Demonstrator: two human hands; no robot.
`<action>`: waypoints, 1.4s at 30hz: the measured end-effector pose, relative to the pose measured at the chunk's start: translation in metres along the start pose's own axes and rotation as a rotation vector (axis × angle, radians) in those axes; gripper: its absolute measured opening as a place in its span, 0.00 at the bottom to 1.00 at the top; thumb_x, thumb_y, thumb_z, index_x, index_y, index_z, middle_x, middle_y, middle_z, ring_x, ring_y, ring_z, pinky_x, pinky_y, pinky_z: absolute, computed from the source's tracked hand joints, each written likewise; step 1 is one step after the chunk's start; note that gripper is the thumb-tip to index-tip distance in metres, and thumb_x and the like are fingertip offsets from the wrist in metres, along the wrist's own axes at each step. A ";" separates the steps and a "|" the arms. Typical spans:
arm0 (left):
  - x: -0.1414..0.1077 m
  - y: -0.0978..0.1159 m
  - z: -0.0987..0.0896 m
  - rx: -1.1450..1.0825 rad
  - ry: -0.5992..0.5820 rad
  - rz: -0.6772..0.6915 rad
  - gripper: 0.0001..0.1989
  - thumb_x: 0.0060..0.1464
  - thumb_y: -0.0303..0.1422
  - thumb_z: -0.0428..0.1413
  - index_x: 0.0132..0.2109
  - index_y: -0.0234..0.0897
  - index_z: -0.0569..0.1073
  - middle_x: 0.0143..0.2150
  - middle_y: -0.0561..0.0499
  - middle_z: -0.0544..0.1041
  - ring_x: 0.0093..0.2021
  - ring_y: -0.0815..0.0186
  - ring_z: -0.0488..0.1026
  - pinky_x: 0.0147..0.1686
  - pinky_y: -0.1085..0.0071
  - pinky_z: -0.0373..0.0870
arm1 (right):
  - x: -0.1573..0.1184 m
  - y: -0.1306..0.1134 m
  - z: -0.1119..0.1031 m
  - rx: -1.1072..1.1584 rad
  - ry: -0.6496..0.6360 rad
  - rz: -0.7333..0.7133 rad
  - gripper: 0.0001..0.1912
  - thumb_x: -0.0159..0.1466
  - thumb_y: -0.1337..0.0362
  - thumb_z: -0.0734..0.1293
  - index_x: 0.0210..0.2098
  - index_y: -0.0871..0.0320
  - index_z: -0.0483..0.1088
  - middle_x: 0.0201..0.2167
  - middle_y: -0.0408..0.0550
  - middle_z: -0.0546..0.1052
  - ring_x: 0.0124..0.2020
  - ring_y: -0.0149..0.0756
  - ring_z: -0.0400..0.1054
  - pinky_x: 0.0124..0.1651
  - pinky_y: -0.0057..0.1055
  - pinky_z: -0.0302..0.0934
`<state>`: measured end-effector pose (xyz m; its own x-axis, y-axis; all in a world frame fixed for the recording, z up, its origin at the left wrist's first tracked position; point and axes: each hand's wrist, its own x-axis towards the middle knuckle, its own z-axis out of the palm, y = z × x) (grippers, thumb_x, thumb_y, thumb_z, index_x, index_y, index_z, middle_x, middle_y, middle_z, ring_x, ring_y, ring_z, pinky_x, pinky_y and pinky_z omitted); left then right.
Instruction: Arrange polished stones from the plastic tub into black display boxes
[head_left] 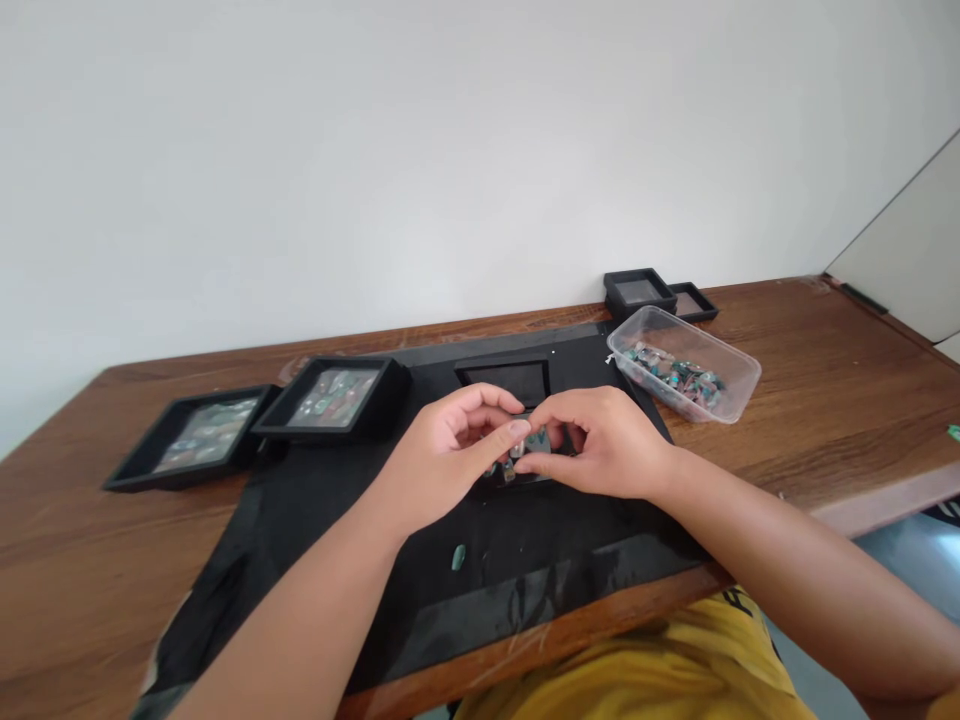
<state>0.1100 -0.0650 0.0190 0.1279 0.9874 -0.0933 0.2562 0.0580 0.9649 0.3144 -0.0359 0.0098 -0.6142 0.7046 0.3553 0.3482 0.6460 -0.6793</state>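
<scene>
My left hand (457, 435) and my right hand (604, 440) meet fingertip to fingertip over a black frame. Both have curled fingers, and whatever they pinch is hidden. Small glossy pieces (509, 470), green, clear and pinkish, lie beneath and between the fingertips; their exact kind is unclear. The hands cover most of the frame that holds them. Just behind stands a black frame lid (504, 378) with a dark pane. Nearer to me, a single long green glossy piece (458, 557) lies on the black mat (390, 590).
Two black framed boxes (196, 440) (334, 398) filled with glossy pieces rest at the left. At the right, a clear plastic tub (739, 385) contains many loose pieces. Behind it are stacked black frames (637, 290) against the white wall (450, 170). The wooden table's (810, 370) front edge is close to me.
</scene>
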 end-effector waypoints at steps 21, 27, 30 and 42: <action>-0.001 0.002 -0.003 0.029 0.003 0.012 0.20 0.47 0.51 0.68 0.38 0.40 0.77 0.31 0.50 0.84 0.30 0.63 0.80 0.33 0.67 0.79 | -0.002 -0.003 -0.001 -0.006 0.020 -0.058 0.09 0.65 0.61 0.74 0.42 0.58 0.79 0.27 0.39 0.77 0.23 0.25 0.62 0.31 0.25 0.54; 0.000 0.003 -0.004 0.019 -0.009 0.012 0.18 0.46 0.48 0.69 0.37 0.40 0.77 0.29 0.52 0.83 0.27 0.64 0.78 0.29 0.70 0.77 | -0.002 -0.004 -0.002 -0.012 -0.009 -0.050 0.08 0.64 0.62 0.74 0.43 0.57 0.79 0.28 0.40 0.78 0.23 0.25 0.63 0.32 0.25 0.56; 0.000 0.003 -0.004 0.015 -0.005 0.006 0.19 0.44 0.48 0.70 0.37 0.41 0.77 0.27 0.53 0.82 0.26 0.65 0.77 0.27 0.71 0.75 | -0.002 -0.003 -0.001 -0.002 -0.008 -0.056 0.11 0.64 0.62 0.75 0.45 0.57 0.79 0.28 0.40 0.79 0.24 0.26 0.64 0.32 0.25 0.57; -0.001 0.003 -0.001 -0.098 0.116 0.008 0.24 0.38 0.49 0.73 0.35 0.40 0.75 0.25 0.52 0.81 0.25 0.65 0.76 0.27 0.70 0.74 | -0.003 0.003 0.003 -0.073 0.071 -0.196 0.12 0.75 0.59 0.67 0.50 0.56 0.81 0.30 0.44 0.81 0.29 0.29 0.71 0.34 0.25 0.59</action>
<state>0.1100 -0.0654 0.0219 0.0165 0.9979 -0.0623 0.1601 0.0589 0.9853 0.3155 -0.0369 0.0045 -0.6245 0.5809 0.5220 0.2787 0.7902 -0.5458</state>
